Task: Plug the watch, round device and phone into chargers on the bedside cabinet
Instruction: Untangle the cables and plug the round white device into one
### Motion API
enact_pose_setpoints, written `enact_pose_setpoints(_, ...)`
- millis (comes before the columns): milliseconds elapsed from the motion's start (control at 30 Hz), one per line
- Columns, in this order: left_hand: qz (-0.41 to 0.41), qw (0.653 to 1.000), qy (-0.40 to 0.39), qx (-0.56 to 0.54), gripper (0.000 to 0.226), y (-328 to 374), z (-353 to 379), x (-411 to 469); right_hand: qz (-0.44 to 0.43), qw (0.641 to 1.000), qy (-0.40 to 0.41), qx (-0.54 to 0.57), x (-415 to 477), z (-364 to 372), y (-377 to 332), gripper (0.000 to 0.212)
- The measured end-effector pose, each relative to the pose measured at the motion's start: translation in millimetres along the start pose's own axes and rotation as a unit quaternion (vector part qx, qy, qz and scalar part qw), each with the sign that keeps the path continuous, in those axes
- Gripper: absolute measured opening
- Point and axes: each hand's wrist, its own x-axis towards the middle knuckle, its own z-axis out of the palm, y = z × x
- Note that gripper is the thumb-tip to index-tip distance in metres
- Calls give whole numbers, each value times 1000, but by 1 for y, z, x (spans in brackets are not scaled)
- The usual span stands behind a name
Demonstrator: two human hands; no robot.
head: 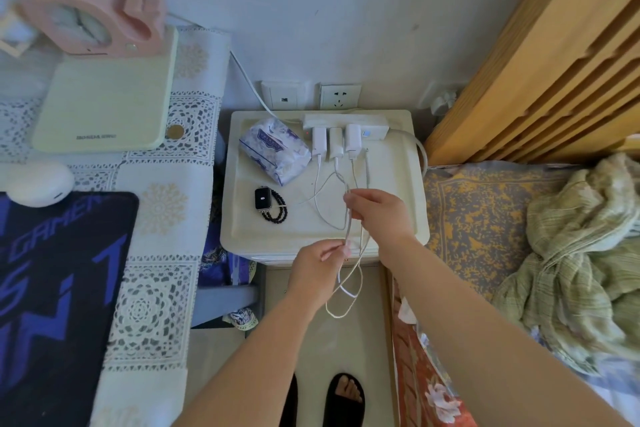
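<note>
On the white bedside cabinet (pixel 398 218) lies a watch (pixel 262 198) with a lit screen and a black beaded band, at the left. Three white chargers (pixel 336 142) sit in a power strip (pixel 346 122) at the back. Their white cables (pixel 323 196) trail forward over the top. My right hand (pixel 379 213) pinches cables above the cabinet's front. My left hand (pixel 320 265), just off the front edge, pinches a cable end, with loops (pixel 343 302) hanging below it. No phone or round device shows on the cabinet.
A tissue pack (pixel 275 152) lies at the cabinet's back left. Wall sockets (pixel 339 96) are behind. A lace-covered desk (pixel 162 218) with a pale green lamp base (pixel 104 100), white mouse (pixel 38 184) and dark mat stands left. A bed with a green blanket (pixel 571 253) is right.
</note>
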Motion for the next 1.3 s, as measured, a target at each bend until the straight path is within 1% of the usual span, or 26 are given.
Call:
enact_pose_setpoints(100,11,999,-2,-32,13,6,-5,-5,32,998,-20,42,-4,-3,1,19)
enact_pose_setpoints(200,28,999,10,-39,16,19,-8,-8,39,996,-10,75,-15,-8,10,26)
enact_pose_setpoints(300,49,998,21,-47,14,37,-10,-10,44,992,-33,114,-29,-13,26,32)
enact_pose_setpoints(400,45,995,18,-88,14,60,-11,-12,7,996,-79,44,-45,-17,44,37)
enact_pose_setpoints(467,31,993,7,-112,14,75,-10,-11,0,993,-117,-11,-56,-17,50,35)
enact_pose_setpoints(533,25,992,-3,-127,9,89,-10,-12,-2,989,-140,-44,-61,-16,50,28)
enact_pose_setpoints(600,22,992,-11,-127,9,101,-9,-11,-16,988,-145,-55,-62,-15,44,24)
enact_pose_setpoints(700,10,993,-24,-119,18,112,-10,-10,-35,989,-136,-48,-63,-17,34,18)
enact_pose_setpoints(767,-4,992,-35,-125,23,112,-15,-10,-47,990,-129,-42,-65,-20,25,18)
enact_pose_setpoints(833,-17,993,-43,-112,26,107,-19,-11,-70,989,-125,-27,-65,-23,13,17)
enact_pose_setpoints(900,-43,995,-50,-77,28,97,-20,-17,-95,988,-119,-11,-66,-27,-4,15)
enact_pose_setpoints(967,-62,996,-61,1,23,84,-22,-24,-93,989,-111,23,-66,-29,-23,18)
enact_pose_setpoints(1000,-61,994,-85,36,26,77,-23,-29,-92,989,-107,39,-66,-30,-33,19)
enact_pose_setpoints(1067,-58,986,-136,70,37,67,-26,-39,-102,988,-104,53,-66,-31,-53,19)
enact_pose_setpoints(1100,-55,985,-144,84,37,64,-28,-42,-110,987,-102,56,-65,-31,-62,18)
enact_pose_setpoints(1233,-13,988,-106,112,21,54,-35,-47,-131,983,-105,73,-65,-30,-92,14)
enact_pose_setpoints(1300,2,990,-93,103,17,58,-39,-49,-126,985,-109,55,-65,-29,-97,20)
